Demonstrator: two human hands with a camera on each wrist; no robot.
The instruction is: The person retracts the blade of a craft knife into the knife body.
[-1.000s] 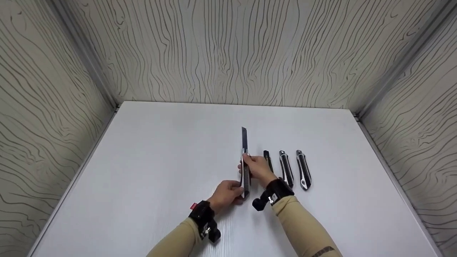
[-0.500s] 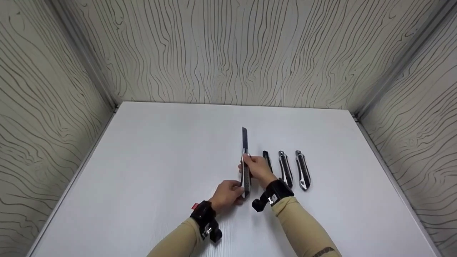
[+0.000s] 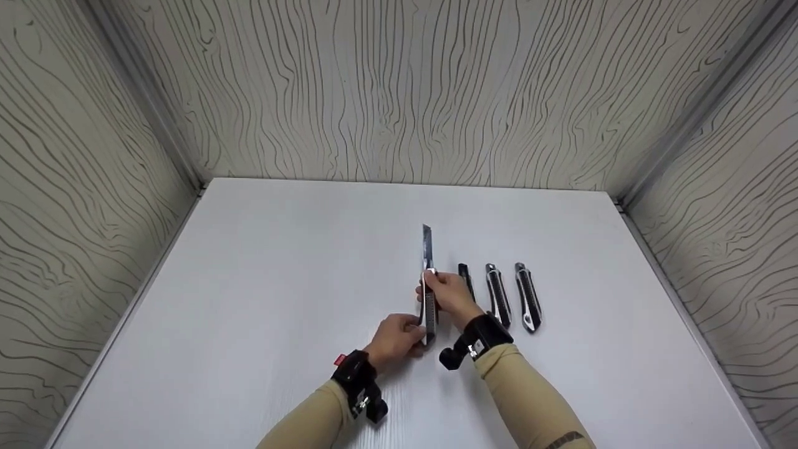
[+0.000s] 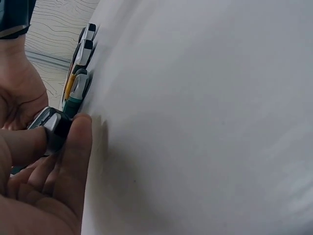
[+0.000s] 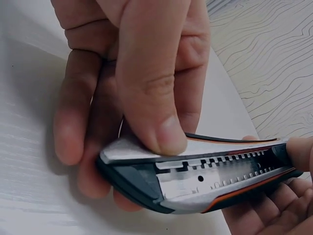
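Note:
A utility knife (image 3: 429,312) with a long blade (image 3: 427,244) extended points away from me over the table. My left hand (image 3: 394,338) pinches its tail end between thumb and fingers. Farther up the handle, my right hand (image 3: 452,293) grips it, thumb near the blade end. The right wrist view shows the knife's silver, black and orange handle (image 5: 188,198) close up, with a toothed slot along it. In the left wrist view the knife's dark end (image 4: 59,128) sits between my fingers. Some right-hand fingers are hidden behind the handle.
Right of my hands, a dark knife (image 3: 463,272), partly hidden by the right hand, lies beside two silver-and-black utility knives, the middle one (image 3: 499,293) and the far-right one (image 3: 528,296). A white table (image 3: 299,249) is enclosed by wood-patterned walls (image 3: 399,93).
The blade tip has shifted very slightly toward me and the blade looks brighter now. Both hands keep nearly the same place and grip.

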